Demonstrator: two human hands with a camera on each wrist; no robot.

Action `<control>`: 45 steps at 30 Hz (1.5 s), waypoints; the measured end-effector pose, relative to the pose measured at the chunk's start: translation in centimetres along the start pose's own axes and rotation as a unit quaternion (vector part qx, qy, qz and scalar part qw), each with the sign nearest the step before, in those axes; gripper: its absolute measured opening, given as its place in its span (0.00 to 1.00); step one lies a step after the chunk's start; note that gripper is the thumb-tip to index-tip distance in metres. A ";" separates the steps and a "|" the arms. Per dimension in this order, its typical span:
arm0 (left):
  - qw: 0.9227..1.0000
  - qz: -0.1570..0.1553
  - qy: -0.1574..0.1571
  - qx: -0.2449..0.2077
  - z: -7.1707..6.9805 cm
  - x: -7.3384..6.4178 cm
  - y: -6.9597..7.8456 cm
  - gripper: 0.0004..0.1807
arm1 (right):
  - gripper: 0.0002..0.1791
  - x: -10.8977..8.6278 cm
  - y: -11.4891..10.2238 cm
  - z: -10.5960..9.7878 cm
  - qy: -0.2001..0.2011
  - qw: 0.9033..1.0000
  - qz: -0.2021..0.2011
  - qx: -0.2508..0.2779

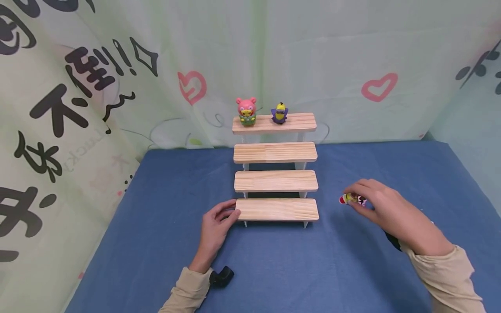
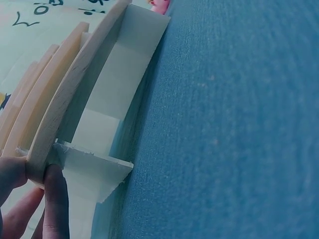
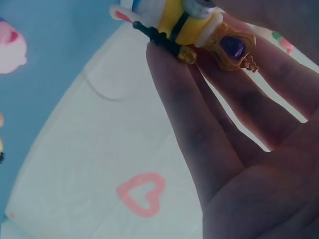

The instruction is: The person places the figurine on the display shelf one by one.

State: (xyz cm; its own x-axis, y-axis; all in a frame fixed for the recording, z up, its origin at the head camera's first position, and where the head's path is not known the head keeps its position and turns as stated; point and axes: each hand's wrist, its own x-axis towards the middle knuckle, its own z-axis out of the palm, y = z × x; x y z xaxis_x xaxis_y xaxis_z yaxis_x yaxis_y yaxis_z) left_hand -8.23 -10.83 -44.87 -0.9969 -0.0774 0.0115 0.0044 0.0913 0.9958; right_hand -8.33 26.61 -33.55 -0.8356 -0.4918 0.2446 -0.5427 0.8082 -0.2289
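Observation:
A tiered wooden display stand (image 1: 275,180) with pale, translucent side supports stands upright on the blue cloth. My left hand (image 1: 217,228) pinches the left end of its lowest step (image 1: 278,210), thumb on one face and fingers on the other in the left wrist view. To the right of the stand, my right hand (image 1: 381,208) holds a small toy figurine (image 1: 351,199) between thumb and fingertips, above the cloth. Up close, the figurine (image 3: 190,25) shows a yellow body, a grey goggle, a dark staff and a gold piece with a purple gem; fingers hide part of it.
On the top step stand a pink-hooded figurine (image 1: 246,112) and a yellow figurine with a purple cape (image 1: 279,114). Behind hangs a pale printed curtain (image 1: 321,52). A pink object (image 3: 11,47) shows at the right wrist view's left edge. Blue cloth (image 1: 164,200) covers the table.

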 end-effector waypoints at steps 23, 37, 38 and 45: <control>1.000 -0.004 0.003 0.002 0.1 -0.1 0.0 0.19 | 0.12 3.6 -2.3 -1.2 0.018 1.000 0.005 0.016; 1.000 -0.007 0.001 -0.003 0.1 0.0 0.1 0.19 | 0.11 5.9 -3.2 -1.7 0.037 0.998 -0.040 0.023; 1.000 -0.007 0.000 -0.003 0.1 0.0 0.0 0.19 | 0.11 6.0 -3.3 -1.8 0.037 0.998 -0.043 0.024; 1.000 -0.010 -0.003 0.000 0.1 0.0 -0.1 0.20 | 0.11 7.1 -3.9 -2.1 0.030 0.998 -0.049 0.026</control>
State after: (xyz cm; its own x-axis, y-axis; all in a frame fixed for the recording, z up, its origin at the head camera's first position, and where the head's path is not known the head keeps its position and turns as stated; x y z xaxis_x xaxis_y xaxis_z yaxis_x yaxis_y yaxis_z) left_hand -8.27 -10.75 -44.94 -0.9973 -0.0730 -0.0087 -0.0153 0.0903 0.9958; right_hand -12.02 20.66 -28.96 -0.7729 -0.5458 0.3235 -0.6262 0.7385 -0.2501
